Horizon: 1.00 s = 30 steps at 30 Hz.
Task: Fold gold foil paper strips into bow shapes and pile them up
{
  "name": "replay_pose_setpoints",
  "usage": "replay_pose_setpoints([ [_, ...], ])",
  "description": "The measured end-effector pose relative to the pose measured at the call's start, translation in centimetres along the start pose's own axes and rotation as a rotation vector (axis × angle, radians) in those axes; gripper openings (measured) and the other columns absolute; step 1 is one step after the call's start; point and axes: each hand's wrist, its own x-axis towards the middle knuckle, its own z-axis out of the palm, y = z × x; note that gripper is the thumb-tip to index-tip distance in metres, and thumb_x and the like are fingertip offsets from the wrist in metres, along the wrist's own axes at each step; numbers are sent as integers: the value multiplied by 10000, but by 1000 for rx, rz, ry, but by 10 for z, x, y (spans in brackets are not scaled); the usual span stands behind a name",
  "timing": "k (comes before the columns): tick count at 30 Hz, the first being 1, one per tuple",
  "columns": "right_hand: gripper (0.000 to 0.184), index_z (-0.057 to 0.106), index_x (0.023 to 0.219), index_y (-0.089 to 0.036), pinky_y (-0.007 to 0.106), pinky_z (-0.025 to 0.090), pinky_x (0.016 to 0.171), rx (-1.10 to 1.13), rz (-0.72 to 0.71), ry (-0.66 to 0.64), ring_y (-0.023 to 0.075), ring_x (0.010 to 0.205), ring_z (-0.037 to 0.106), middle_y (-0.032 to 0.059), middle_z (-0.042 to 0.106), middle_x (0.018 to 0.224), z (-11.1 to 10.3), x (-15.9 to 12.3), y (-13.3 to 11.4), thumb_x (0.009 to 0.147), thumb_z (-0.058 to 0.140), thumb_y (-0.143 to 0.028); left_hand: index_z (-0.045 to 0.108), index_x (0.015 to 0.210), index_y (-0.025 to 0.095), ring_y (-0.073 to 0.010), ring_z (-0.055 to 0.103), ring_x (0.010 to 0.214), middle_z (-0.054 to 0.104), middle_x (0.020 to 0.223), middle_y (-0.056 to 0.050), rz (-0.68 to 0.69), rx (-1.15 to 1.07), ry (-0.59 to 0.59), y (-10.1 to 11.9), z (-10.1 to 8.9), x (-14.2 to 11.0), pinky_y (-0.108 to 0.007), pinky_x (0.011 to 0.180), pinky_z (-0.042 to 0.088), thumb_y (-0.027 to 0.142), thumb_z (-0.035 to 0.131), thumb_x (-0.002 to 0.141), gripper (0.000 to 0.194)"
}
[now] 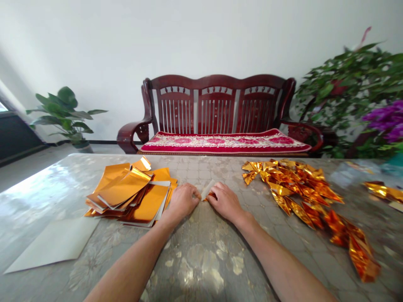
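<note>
Over the middle of the table, my left hand (185, 199) and my right hand (225, 201) face each other with fingers pinched. Between them is a small piece of gold foil paper (206, 189), its pale backing showing and a bit of orange foil at the right fingertips. Most of that piece is covered by my fingers. Just left of my left hand lies a loose stack of gold foil sheets (132, 191), some with pale undersides showing. Right of my right hand spreads a heap of folded gold foil pieces (299, 188), trailing toward the near right.
A pale sheet (56, 241) lies at the left on the patterned table (198, 260). Clear plastic (352, 173) and more gold foil (382, 191) are at the far right. Behind the table stand a wooden bench (215, 107) with a red cushion, and plants on both sides.
</note>
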Motion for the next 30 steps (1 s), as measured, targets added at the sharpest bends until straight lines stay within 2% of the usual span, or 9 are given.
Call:
replay_pose_setpoints([
  [5,160,616,758,-217,269,353,690,5,-3,-8,164,860,559,30,617,916,0,0,1,906,575,-267,788,850,247,-200,659,978,748,989,-29,-11,-48,-30,-7,-2,2,-280,897,469,30,540,688,367],
  [9,159,629,777,-215,266,348,686,0,-2,-19,162,863,555,32,619,924,0,0,1,911,570,-277,794,876,264,-203,664,992,754,1010,-26,-24,-23,-58,-5,-6,1,-281,897,478,3,518,676,429],
  [18,159,633,788,-209,262,344,697,-2,21,-51,154,882,558,28,619,930,-4,1,-1,911,549,-265,785,965,283,-185,649,1016,722,1100,-17,161,19,-50,-1,-1,-3,-291,950,472,-15,468,695,512],
  [24,145,635,797,-208,264,340,696,3,29,-52,157,883,554,31,619,934,-5,0,-3,902,546,-252,761,1039,300,-179,663,984,719,1065,-14,200,93,-105,9,-7,-8,-271,888,491,8,471,758,498],
  [30,164,630,779,-206,264,344,704,16,33,-44,157,874,551,33,621,930,-4,0,-3,908,540,-253,727,1083,258,-215,646,996,695,1053,-57,279,335,-148,23,-16,-20,-334,907,476,68,473,870,382],
])
